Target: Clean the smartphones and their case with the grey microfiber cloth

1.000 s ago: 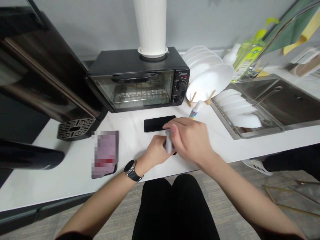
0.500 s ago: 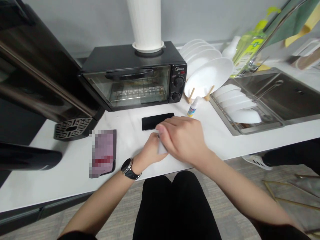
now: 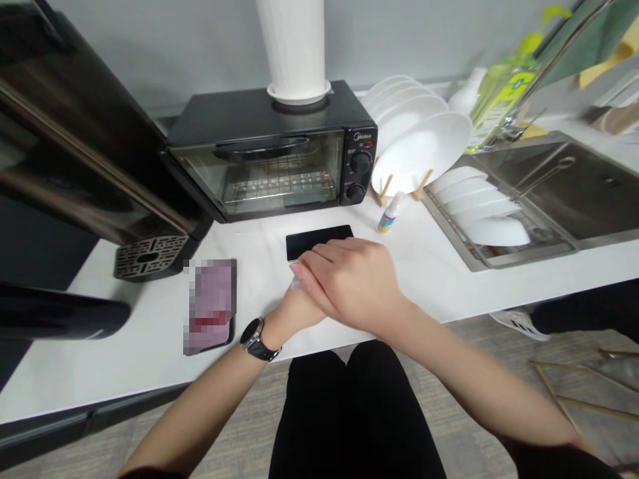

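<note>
Both hands meet just in front of the black phone [image 3: 319, 241]: right hand [image 3: 349, 283] covers left hand [image 3: 294, 313], grips hidden, cannot tell. Wiping looks underway; phone flat on table [image 3: 150, 352].

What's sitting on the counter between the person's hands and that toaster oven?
In the head view, a black phone lies flat on the white counter between the hands and the toaster oven, partly covered by the fingers.

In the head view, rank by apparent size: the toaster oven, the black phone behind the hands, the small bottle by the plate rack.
1. toaster oven, by far the largest.
2. black phone, partly covered by the right hand.
3. small bottle, smallest.
</note>
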A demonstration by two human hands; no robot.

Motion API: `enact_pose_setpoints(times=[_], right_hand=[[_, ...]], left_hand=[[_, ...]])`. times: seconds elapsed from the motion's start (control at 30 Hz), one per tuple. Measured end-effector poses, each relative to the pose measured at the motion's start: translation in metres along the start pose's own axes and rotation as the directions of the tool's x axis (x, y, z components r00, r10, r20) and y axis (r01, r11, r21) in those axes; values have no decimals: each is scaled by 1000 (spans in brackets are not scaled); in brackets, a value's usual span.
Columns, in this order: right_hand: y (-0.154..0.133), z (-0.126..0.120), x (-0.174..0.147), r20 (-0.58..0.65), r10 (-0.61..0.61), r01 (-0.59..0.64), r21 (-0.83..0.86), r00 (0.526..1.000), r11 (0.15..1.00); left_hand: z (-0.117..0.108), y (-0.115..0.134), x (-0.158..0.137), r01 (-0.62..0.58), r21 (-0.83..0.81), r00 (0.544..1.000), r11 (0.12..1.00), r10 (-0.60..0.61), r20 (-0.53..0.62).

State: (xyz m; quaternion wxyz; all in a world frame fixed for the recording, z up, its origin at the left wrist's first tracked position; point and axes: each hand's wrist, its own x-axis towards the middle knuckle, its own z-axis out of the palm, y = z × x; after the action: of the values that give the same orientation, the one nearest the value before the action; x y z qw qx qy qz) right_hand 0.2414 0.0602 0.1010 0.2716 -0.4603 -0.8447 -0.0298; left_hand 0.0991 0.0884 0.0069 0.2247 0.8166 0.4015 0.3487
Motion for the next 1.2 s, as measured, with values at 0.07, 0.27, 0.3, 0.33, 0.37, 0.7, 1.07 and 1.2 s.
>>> enact_pose_setpoints(times=[0.07,0.27,0.3,0.33,0.37,0.7,1.07,1.2], right_hand=[[13,2,-9,-38,15,-13,56,999,998],[63,22,-66,-394,288,-252,142,873,957],[66,28,-74,-418,323,-289,145,849,946],[68,33,-81,-430,351,-318,149,832,936],[70,39,-86,-431,375,-343,155,821,927],[8,65,-88,-248,255,-241,88,935,967],[41,46,-100,-159,271,-287,-85,949,954],[1,67,-80,-201,270,-278,-9,942,961]], left_hand=[[1,1,3,-132,50,990,990,129,59],[1,15,-2,-194,164,980,967,181,87],[0,15,-8,-154,156,987,976,144,73],[-2,15,-15,-94,127,994,987,87,59],[-4,13,-23,-17,75,999,997,14,47],[2,6,-70,260,-96,964,961,-263,-26],[-4,1,-67,246,-131,969,960,-247,11],[-1,-3,-64,215,-64,976,975,-217,-19]])
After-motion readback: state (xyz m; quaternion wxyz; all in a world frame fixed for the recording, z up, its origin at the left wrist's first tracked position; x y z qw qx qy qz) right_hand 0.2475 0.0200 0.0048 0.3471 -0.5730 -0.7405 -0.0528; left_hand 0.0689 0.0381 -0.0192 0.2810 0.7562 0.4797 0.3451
